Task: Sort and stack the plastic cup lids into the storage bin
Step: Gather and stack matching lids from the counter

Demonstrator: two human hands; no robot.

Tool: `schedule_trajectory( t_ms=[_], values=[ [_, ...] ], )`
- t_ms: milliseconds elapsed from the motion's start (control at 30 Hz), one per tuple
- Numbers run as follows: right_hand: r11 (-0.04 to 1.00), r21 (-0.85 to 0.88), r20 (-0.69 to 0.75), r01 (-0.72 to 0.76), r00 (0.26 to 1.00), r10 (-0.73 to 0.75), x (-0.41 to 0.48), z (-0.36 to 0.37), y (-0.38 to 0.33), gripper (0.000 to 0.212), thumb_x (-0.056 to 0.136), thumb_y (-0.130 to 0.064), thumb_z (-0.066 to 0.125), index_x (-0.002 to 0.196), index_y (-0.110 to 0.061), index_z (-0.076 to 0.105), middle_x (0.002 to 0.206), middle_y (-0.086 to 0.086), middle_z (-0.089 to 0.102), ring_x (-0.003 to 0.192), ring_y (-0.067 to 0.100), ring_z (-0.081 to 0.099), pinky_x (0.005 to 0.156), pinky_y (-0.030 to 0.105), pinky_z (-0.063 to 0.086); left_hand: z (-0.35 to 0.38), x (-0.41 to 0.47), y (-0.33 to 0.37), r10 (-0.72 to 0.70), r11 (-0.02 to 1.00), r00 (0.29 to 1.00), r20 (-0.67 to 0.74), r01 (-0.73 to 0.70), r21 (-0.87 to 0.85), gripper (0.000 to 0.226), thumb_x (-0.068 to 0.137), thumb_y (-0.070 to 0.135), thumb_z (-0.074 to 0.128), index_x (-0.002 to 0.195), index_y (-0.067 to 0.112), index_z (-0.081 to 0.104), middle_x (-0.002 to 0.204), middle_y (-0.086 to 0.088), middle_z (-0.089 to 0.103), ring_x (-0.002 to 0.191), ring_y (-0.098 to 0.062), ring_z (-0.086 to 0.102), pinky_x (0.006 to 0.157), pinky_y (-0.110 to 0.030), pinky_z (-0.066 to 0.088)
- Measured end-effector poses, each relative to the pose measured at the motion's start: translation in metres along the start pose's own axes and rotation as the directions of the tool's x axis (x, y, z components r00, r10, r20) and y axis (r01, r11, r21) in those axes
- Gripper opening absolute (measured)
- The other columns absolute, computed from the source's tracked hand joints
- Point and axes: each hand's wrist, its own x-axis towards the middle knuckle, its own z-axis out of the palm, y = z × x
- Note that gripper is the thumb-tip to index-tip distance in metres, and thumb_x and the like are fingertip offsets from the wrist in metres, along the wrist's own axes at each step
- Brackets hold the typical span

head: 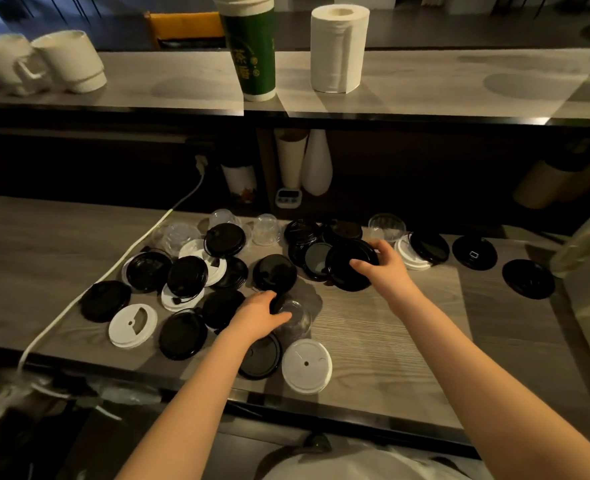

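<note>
Several black, white and clear plastic lids lie scattered on the wooden counter (373, 341). My right hand (381, 265) grips a black lid (347, 268) by its right rim, near the middle of the pile. A clear lid (295, 318) sits just in front of my left hand (259, 315), whose fingers curl around it next to another black lid (274, 271). One white lid (306, 365) rests near the front edge, and another white lid (133, 325) lies at the left. No storage bin is visible.
A white cable (113, 268) runs across the counter's left side. On the raised shelf stand white mugs (68, 60), a green cup stack (252, 53) and a paper towel roll (338, 46). Below it are a white vase (317, 164) and a small timer (288, 197).
</note>
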Motion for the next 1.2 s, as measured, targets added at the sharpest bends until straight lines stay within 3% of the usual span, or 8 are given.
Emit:
schedule_trajectory(
  t_ms=[233,333,500,600,767,933,1067,1200],
  values=[
    [1.000,-0.011,0.013,0.016,1.000,-0.016,-0.004,-0.001,0.004,0.029,0.085,-0.009,0.066,0.108,-0.021,0.052,0.112,0.004,0.062,0.100,0.020,0.062,0.077,0.025,0.050,-0.006,-0.003,0.007,0.009,1.000,0.967,-0.255,-0.002,0.027,0.042,0.098,0.026,0.044,0.133,0.003,0.044,0.125,-0.019,0.054,0.116,-0.033,0.050,0.093,-0.037,0.042],
    [1.000,0.013,0.030,0.023,0.999,-0.023,-0.005,-0.003,0.001,0.032,0.085,-0.009,0.066,0.114,-0.017,0.054,0.111,0.003,0.063,0.100,0.018,0.063,0.073,0.020,0.050,-0.020,-0.005,0.013,-0.022,0.992,0.923,-0.384,-0.027,-0.123,0.041,0.097,0.026,0.048,0.132,0.004,0.046,0.121,-0.018,0.058,0.111,-0.032,0.055,0.087,-0.036,0.045],
    [0.997,-0.011,-0.003,0.075,0.997,-0.075,-0.007,-0.018,-0.014,0.042,0.086,-0.011,0.066,0.124,-0.017,0.049,0.108,-0.003,0.062,0.095,0.010,0.062,0.064,0.012,0.048,-0.037,-0.013,0.042,0.038,0.899,0.851,-0.524,-0.258,-0.354,0.029,0.092,0.017,0.056,0.119,0.007,0.052,0.105,-0.006,0.058,0.095,-0.017,0.053,0.077,-0.024,0.039],
    [0.989,-0.053,-0.045,0.137,0.989,-0.139,-0.012,-0.040,-0.026,0.038,0.086,-0.012,0.066,0.117,-0.022,0.046,0.099,-0.008,0.059,0.085,-0.002,0.058,0.058,0.008,0.047,-0.042,-0.015,0.071,0.105,0.825,0.826,-0.553,-0.383,-0.416,0.026,0.090,0.016,0.060,0.114,0.014,0.049,0.100,0.002,0.056,0.093,-0.013,0.055,0.076,-0.025,0.044],
    [0.974,-0.103,-0.105,0.202,0.971,-0.212,-0.022,-0.100,-0.034,0.034,0.085,-0.017,0.068,0.114,-0.027,0.052,0.108,-0.002,0.064,0.099,0.013,0.063,0.081,0.030,0.055,-0.031,-0.009,0.131,0.245,0.758,0.792,-0.559,-0.516,-0.398,0.013,0.087,0.018,0.062,0.097,0.023,0.054,0.091,0.004,0.063,0.091,-0.014,0.061,0.080,-0.031,0.051],
    [0.978,0.019,-0.151,0.206,0.968,-0.201,-0.034,-0.179,-0.033,0.025,0.091,-0.012,0.059,0.111,-0.028,0.053,0.111,-0.001,0.063,0.103,0.012,0.061,0.077,0.020,0.051,-0.007,-0.010,0.208,0.365,0.710,0.753,-0.548,-0.606,-0.358,0.011,0.088,0.017,0.063,0.093,0.024,0.057,0.085,0.016,0.059,0.083,0.001,0.057,0.073,-0.014,0.044],
    [0.987,0.045,-0.196,0.154,0.970,-0.142,-0.041,-0.247,-0.026,0.026,0.093,-0.011,0.054,0.107,-0.033,0.052,0.114,0.000,0.062,0.105,0.015,0.060,0.081,0.032,0.052,0.020,-0.013,0.271,0.436,0.681,0.749,-0.498,-0.637,-0.361,0.014,0.088,0.016,0.062,0.101,0.021,0.060,0.091,0.011,0.062,0.090,-0.006,0.059,0.079,-0.018,0.046],
    [0.984,0.093,-0.315,0.152,0.942,-0.116,-0.046,-0.304,-0.020,0.027,0.092,-0.007,0.056,0.116,-0.016,0.047,0.099,-0.001,0.065,0.080,-0.001,0.065,0.059,0.011,0.049,0.046,-0.015,0.321,0.486,0.677,0.723,-0.491,-0.666,-0.311,0.018,0.089,0.017,0.062,0.107,0.016,0.061,0.091,0.012,0.060,0.089,-0.004,0.056,0.075,-0.006,0.042]
  ],
)
